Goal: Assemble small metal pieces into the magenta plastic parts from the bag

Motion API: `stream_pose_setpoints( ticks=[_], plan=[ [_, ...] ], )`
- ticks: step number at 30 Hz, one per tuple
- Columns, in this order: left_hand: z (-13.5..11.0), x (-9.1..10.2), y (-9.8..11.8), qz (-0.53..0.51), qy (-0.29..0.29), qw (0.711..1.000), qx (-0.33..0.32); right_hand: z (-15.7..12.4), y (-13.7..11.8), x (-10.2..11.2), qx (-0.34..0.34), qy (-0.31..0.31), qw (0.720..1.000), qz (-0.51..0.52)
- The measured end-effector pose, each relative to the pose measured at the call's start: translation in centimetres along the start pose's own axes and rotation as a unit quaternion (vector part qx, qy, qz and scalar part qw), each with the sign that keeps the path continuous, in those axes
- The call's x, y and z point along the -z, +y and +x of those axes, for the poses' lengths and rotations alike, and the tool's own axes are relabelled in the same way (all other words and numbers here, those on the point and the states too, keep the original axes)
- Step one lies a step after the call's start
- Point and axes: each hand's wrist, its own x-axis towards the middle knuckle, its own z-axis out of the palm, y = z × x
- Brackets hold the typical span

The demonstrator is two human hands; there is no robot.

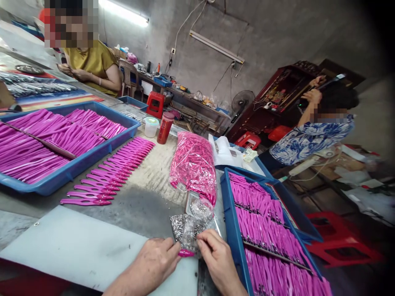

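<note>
My left hand point(160, 257) is closed over the white board, with the dark pink pointed end of a piece point(187, 253) sticking out; it looks like the tweezers in the row, its rest hidden by my fingers. My right hand point(216, 257) is pinched at the edge of a clear plastic bag point(193, 230) of small silver metal parts; whatever is in the fingertips is too small to make out. A row of magenta tweezers point(108, 172) with darker pink ends lies beyond my left hand. A stuffed clear bag of pink pieces point(194, 164) lies past the metal parts.
Blue trays of magenta tweezers stand at left point(40, 188) and right point(228, 213). A white board point(77, 242) lies in front of me. A red bottle point(166, 128) and a lidded tub point(151, 127) stand farther back. One person point(92, 68) sits at left; another point(311, 131) stands at right.
</note>
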Motion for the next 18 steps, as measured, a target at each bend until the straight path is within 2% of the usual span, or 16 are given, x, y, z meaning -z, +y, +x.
stream_pose_setpoints(
  ticks=[5, 10, 18],
  plan=[
    [0.0, -0.2, -0.2, -0.005, 0.006, 1.0, -0.006, 1.2, 0.3, 0.2, -0.064, -0.042, 0.99, -0.115],
    [0.1, -0.2, -0.3, -0.002, 0.019, 1.0, -0.013, 2.3, -0.1, -0.1, -0.092, -0.103, 0.96, -0.242],
    [0.3, 0.1, -0.2, -0.008, 0.027, 0.999, -0.015, 3.3, -0.2, -0.6, -0.087, -0.148, 0.936, -0.306]
  ],
)
